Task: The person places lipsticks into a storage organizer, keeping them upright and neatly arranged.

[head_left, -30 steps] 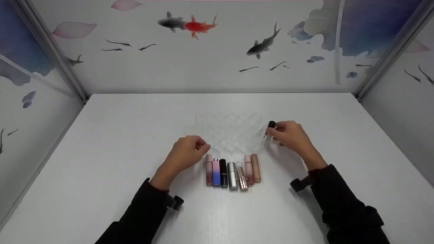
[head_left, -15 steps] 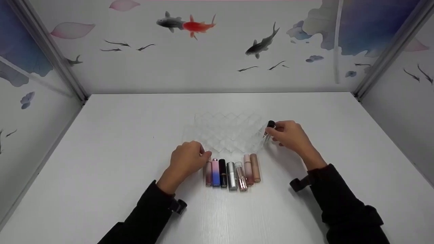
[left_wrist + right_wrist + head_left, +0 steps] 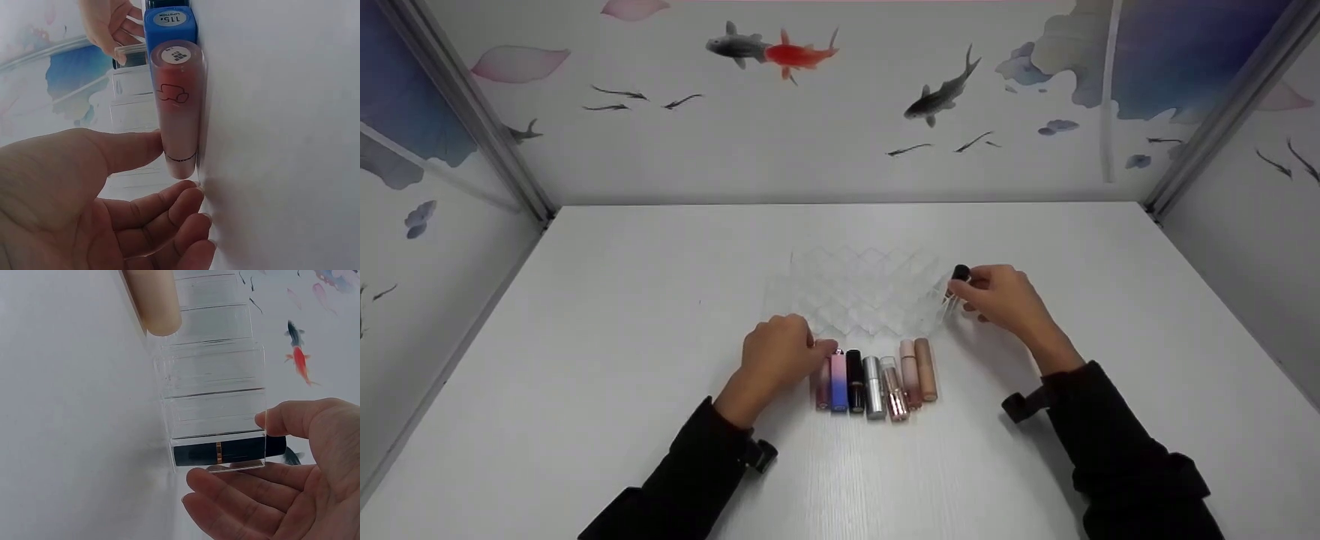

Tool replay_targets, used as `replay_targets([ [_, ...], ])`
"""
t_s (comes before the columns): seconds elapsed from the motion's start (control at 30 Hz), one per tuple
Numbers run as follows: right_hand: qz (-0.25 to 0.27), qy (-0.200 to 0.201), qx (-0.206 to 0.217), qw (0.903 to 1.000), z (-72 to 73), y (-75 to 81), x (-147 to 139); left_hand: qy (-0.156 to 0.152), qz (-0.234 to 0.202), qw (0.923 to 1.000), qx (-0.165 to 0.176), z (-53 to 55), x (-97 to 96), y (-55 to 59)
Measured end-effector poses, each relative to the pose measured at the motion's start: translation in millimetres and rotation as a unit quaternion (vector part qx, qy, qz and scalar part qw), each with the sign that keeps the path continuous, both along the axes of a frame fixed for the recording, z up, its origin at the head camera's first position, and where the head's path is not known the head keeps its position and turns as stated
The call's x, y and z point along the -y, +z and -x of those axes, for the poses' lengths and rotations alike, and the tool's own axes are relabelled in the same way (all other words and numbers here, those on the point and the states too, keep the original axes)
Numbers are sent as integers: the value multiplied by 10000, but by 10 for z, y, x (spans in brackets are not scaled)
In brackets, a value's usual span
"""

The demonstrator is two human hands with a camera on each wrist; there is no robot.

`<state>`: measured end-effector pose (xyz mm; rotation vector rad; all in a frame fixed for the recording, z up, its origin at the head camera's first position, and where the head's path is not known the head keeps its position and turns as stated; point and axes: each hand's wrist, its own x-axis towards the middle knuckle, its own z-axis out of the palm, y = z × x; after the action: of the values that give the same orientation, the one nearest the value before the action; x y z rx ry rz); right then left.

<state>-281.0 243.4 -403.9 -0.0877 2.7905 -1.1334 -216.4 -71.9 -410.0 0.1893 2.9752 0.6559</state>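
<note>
My right hand (image 3: 1001, 300) pinches the cap of a black lipstick (image 3: 225, 450) with a gold band. The lipstick stands in an end compartment of a clear organizer (image 3: 211, 371), with its cap above the rim. My left hand (image 3: 780, 356) is at the left end of a row of lip products. In the left wrist view its thumb touches the side of a pinkish lip gloss tube (image 3: 179, 112), and the curled fingers lie near the tube's cap end, apart from it. Beside that tube is a pink and blue lipstick (image 3: 838, 382).
Further along the row lie a black lipstick (image 3: 855, 382), a silver tube (image 3: 874, 386), a rose-gold lipstick (image 3: 894, 390), a pink gloss (image 3: 910, 375) and a tan tube (image 3: 926, 371). The organizer sits just behind them on the white table (image 3: 622, 300). Printed walls enclose the back and sides.
My left hand has come down and slightly right, from above the row's left end onto the lip gloss tube. The right hand has stayed at the black lipstick in the organizer.
</note>
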Motion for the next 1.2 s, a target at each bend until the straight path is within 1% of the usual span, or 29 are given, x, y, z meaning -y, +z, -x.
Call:
replay_targets([
  [0.27,40,16,77,10000,-5,11,3,-64,3,9997,257,18,33,2],
  [0.47,53,25,46,10000,-12,6,0,-4,-18,9991,433,19,40,25],
  [0.57,43,29,32,10000,-15,3,-1,17,32,9992,404,21,41,24],
  [0.7,27,27,24,10000,-18,2,2,55,116,9996,245,20,45,12],
  [0.9,91,59,21,9999,-18,9,7,41,43,10000,50,10,61,10],
  [1.03,60,64,24,10000,-14,10,7,10,-80,9999,97,17,77,20],
  [1.2,20,53,-6,10000,-9,11,12,15,-375,9989,289,44,117,41],
])
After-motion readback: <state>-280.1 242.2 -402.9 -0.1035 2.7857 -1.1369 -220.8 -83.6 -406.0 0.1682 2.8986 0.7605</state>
